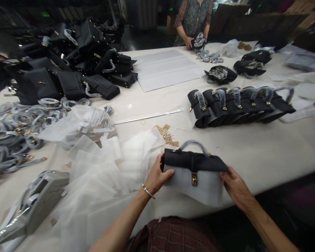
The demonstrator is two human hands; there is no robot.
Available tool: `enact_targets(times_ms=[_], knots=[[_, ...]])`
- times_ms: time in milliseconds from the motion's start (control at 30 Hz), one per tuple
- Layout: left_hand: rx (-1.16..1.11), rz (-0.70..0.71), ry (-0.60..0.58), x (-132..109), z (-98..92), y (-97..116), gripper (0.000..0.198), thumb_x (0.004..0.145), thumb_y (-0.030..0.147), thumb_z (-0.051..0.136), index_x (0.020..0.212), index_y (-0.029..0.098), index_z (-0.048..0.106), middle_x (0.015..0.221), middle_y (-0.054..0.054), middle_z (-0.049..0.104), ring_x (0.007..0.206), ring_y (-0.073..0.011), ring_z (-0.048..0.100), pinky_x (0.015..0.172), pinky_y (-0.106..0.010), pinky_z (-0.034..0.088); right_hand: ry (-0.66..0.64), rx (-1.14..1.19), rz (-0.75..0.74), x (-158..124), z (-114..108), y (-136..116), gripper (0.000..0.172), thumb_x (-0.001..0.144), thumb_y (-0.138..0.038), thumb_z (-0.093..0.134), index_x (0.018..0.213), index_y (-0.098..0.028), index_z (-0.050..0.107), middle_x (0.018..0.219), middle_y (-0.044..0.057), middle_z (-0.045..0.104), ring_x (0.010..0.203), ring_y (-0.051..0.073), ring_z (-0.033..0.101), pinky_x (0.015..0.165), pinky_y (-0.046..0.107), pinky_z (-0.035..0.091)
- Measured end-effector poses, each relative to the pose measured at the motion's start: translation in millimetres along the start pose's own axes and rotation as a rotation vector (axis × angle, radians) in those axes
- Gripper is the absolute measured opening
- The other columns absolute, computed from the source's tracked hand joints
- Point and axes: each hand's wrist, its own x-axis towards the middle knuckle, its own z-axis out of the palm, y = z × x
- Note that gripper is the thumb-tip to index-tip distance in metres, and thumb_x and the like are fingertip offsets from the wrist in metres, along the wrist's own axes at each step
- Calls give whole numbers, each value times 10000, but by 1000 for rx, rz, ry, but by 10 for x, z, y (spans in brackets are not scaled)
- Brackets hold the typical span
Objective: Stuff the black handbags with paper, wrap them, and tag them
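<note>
A black handbag (182, 161) with a wrapped top handle and a gold clasp is held upright near the table's front edge. My left hand (158, 175) grips its left end, thumb across the front. At the right end, my right hand (235, 183) pinches the bag's corner. A translucent white sheet (207, 190) covers the bag's lower front, below the black flap. Just behind the bag lie brown tags (166, 134) with white strings. Thin white sheets (102, 178) are spread to the left of my left hand.
Finished-looking black bags (228, 108) stand in a row at right. Black bags (76, 77) are piled at back left, above coiled straps (23, 122). A tape dispenser (42, 196) sits front left. Across the table (252, 150), a person (195, 22) handles a black bag.
</note>
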Motion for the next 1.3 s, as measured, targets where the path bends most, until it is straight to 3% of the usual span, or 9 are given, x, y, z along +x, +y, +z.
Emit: enact_targets(times_ms=[133,333,567,667,767,867,1000,1167,1300], knots=[[142,269,84,492,284,29,679,750,120,643,1363,190,359,1365,-116,487,1275,-251,470,1112,-412,350,-31,-177,-242,430,-295,-323,700,578,-492,843,1187,-247,601,1213,77,655,1130,284,597,1006,400,478],[340,258,-13,1134,552,-347,556,745,86,597,1269,178,434,1235,-123,565,1156,-266,563,1027,-469,433,-54,-363,-213,928,-533,-170,794,584,-578,796,1240,-200,557,1181,123,662,1086,334,624,983,464,497],[536,327,39,1004,527,-27,892,703,214,721,1458,190,247,1507,-169,315,1400,-316,308,1138,-518,298,-145,-596,-215,1072,-797,55,1169,550,-497,842,1506,-244,219,1420,182,463,1220,360,526,940,491,514],[832,442,3,1031,689,152,991,659,319,803,1475,238,248,1562,-138,232,1449,-352,172,1168,-582,174,-163,-610,-231,1134,-710,109,1123,524,-501,848,1463,-211,305,1293,165,578,1139,352,581,942,496,505],[1016,476,-126,1184,825,180,869,693,191,747,1442,243,309,1505,-103,364,1430,-314,239,1159,-548,234,-26,-673,-316,1219,-574,65,987,516,-547,833,1364,-219,449,1180,111,647,1096,345,598,974,498,469],[1020,488,-213,1350,810,134,806,685,84,692,1406,194,351,1445,-105,437,1398,-275,301,1123,-438,353,4,-754,-403,1284,-513,-80,886,550,-589,793,1308,-229,509,1080,67,678,1032,320,619,940,453,482],[908,554,-279,1395,708,91,846,653,26,699,1411,184,356,1434,-126,443,1398,-270,312,1153,-415,321,-102,-805,-479,1305,-543,-245,848,600,-604,756,1306,-210,500,1035,58,686,973,299,633,883,407,503],[713,445,25,1130,701,-82,1049,655,122,780,1503,223,172,1544,-166,256,1436,-312,249,1165,-503,278,-222,-905,-506,1388,-711,-216,914,575,-610,765,1333,-193,467,1125,101,679,1031,340,632,898,423,500],[673,201,166,822,575,-282,1002,646,129,791,1475,191,232,1497,-169,344,1401,-293,319,1144,-491,312,-269,-951,-489,1565,-863,-108,947,507,-620,772,1306,-192,499,1070,115,702,1034,397,631,857,472,505]])
